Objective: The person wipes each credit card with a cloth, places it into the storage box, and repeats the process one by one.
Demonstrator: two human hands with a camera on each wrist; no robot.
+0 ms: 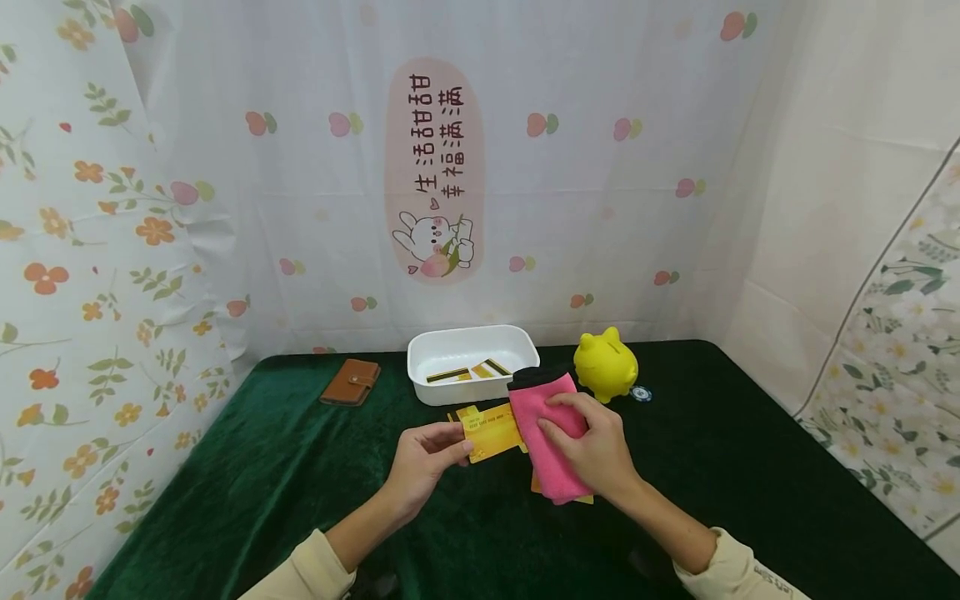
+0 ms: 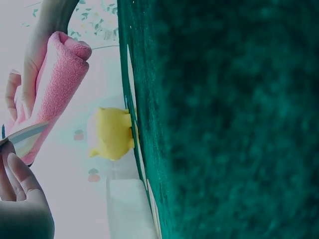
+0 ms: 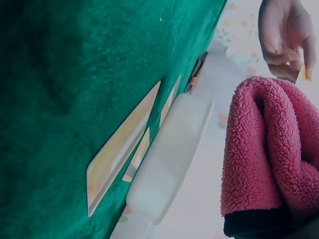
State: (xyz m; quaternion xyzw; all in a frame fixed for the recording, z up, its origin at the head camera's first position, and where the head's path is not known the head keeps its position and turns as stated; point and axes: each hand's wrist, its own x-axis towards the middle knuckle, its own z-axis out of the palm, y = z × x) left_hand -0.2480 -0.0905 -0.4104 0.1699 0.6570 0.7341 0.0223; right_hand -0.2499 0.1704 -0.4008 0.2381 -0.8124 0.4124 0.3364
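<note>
Between thumb and fingers my left hand [image 1: 420, 462] pinches a yellow bank card [image 1: 491, 432] by its left end. My right hand [image 1: 596, 442] grips a folded pink towel [image 1: 551, 437] with a black edge. The towel covers the card's right end, so that part is hidden. In the left wrist view the card [image 2: 27, 133] is seen nearly edge-on, held above the table. The right wrist view shows the towel [image 3: 264, 154] bunched in thick folds. Other yellow cards [image 3: 124, 144] lie on the green cloth below, partly hidden in the head view by the towel and the held card.
A white tray [image 1: 431, 392] at the back holds several cards [image 1: 450, 376]. Left of it lies a brown wallet [image 1: 351, 382]. To its right stand a yellow piggy bank [image 1: 606, 364] and a poker chip [image 1: 641, 393]. Dark green cloth [image 1: 315, 467] covers the table; printed curtains surround it.
</note>
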